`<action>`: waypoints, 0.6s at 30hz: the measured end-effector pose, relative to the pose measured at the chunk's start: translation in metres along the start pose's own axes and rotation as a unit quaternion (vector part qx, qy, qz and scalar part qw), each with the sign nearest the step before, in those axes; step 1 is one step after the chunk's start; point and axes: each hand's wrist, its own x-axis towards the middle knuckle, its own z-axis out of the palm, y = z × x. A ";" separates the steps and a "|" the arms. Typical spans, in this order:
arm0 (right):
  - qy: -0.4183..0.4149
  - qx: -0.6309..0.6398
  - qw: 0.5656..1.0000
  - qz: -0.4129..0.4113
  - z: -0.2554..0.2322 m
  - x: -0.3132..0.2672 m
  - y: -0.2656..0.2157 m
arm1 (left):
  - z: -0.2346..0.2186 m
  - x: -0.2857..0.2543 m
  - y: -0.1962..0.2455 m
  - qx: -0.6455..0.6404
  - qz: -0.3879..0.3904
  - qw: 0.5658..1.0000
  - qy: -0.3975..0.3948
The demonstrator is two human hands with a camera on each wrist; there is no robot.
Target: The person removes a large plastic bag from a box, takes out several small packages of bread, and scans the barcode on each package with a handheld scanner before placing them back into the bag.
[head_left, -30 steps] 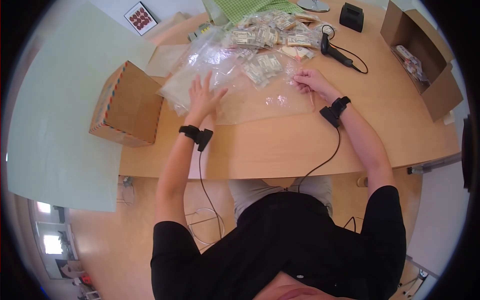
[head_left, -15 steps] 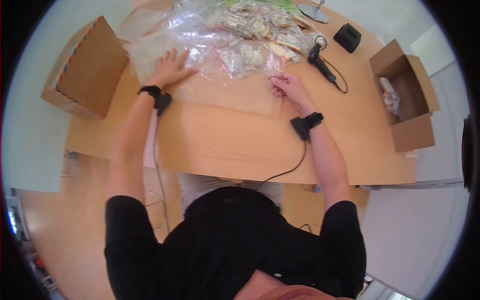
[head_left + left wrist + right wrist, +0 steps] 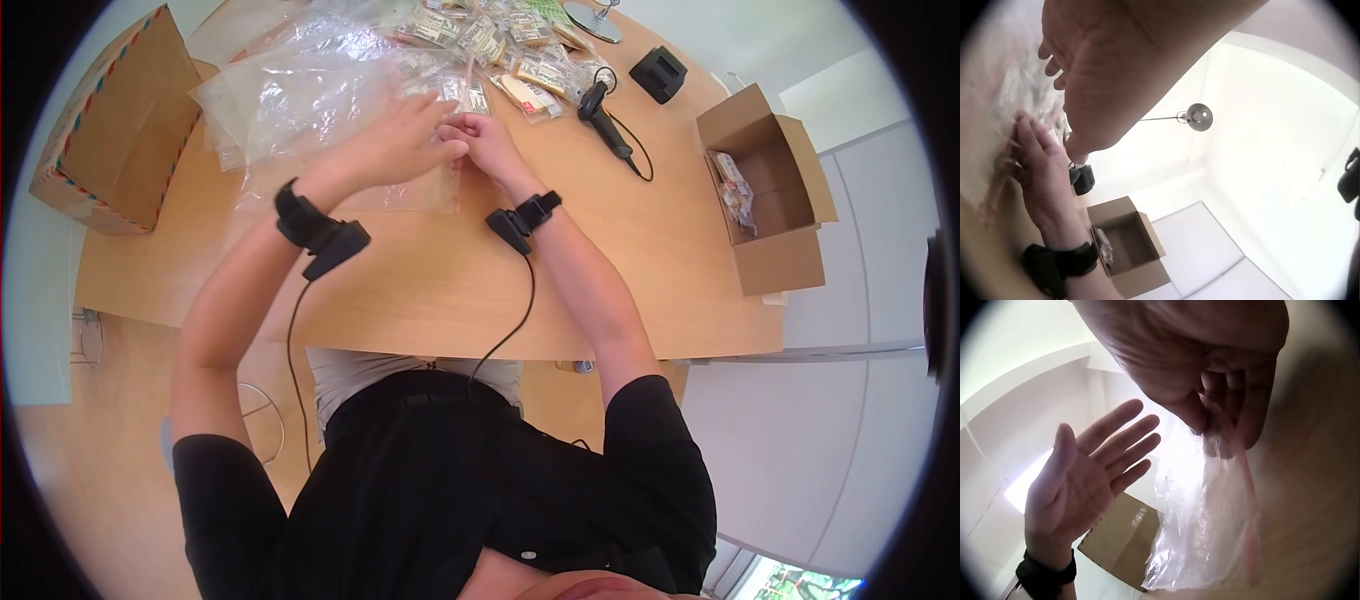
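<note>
My right hand (image 3: 490,150) pinches the edge of a large clear plastic bag (image 3: 1191,519) between thumb and fingers. A thin pinkish strip (image 3: 1249,519) runs down along that edge. Close beside it, my left hand (image 3: 395,140) is raised over the bag with its fingers straight and spread. In the right wrist view the left palm (image 3: 1082,487) faces the held bag with nothing in it. More clear plastic (image 3: 290,110) lies across the table to the left. Behind the hands is a pile of small clear packets (image 3: 480,40) with printed labels.
A cardboard box with striped edges (image 3: 120,140) stands at the left. Toward the right lie a black corded handheld scanner (image 3: 605,125) and its black stand (image 3: 658,75). An open cardboard box (image 3: 785,190) holding a packet (image 3: 735,190) sits at the right edge. A lamp base (image 3: 592,22) stands behind.
My left hand has come up off the plastic and swung right, close to the right hand. The right hand keeps its pinch and has drawn the bag's edge leftward. The head view has shifted.
</note>
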 end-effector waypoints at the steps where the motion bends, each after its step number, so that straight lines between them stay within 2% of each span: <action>1: 0.005 0.006 1.000 0.007 0.005 0.006 0.006 | 0.012 0.003 -0.004 -0.016 -0.006 1.000 0.011; 3: 0.037 -0.007 0.999 0.002 0.006 0.013 0.010 | 0.047 0.008 -0.021 -0.050 -0.020 0.998 0.035; 5: 0.090 -0.045 0.995 -0.021 -0.012 0.015 0.009 | 0.071 0.004 -0.033 -0.001 -0.042 0.996 0.081; 7: 0.153 -0.216 0.960 -0.088 -0.053 0.024 0.014 | 0.080 0.001 -0.043 0.026 -0.061 0.992 0.106; 10: 0.154 -0.420 0.883 -0.139 -0.096 0.023 0.002 | 0.081 0.002 -0.053 0.046 -0.068 0.990 0.110; 13: 0.098 -0.423 0.883 -0.176 -0.095 0.032 0.013 | 0.080 0.009 -0.076 0.072 -0.050 0.990 0.108; 16: 0.014 -0.508 0.830 -0.227 -0.062 0.036 0.018 | 0.077 0.013 -0.092 0.068 -0.032 0.992 0.106; 18: -0.030 -0.507 0.844 -0.171 -0.039 0.033 0.015 | 0.070 0.015 -0.096 0.071 -0.020 0.993 0.091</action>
